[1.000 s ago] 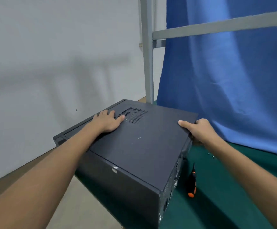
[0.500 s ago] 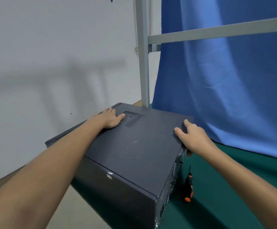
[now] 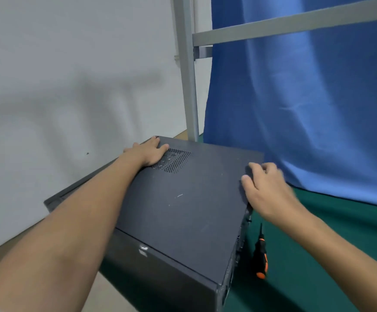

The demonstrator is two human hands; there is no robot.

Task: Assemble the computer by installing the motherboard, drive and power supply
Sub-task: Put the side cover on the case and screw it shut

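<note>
Head shows 1 case (image 3: 183, 212), 1 screwdriver (image 3: 261, 260), left hand (image 3: 149, 153), right hand (image 3: 266, 188).

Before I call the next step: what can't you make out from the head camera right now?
All in the head view:
Inside the case: motherboard, drive and power supply hidden by the closed top panel.
Grip of the right hand: motion-blurred; whether it clasps the case edge is unclear.
Case side facing the screwdriver: edge-on and dark; screws unreadable.
Case's near corner: cut off by the bottom edge.
</note>
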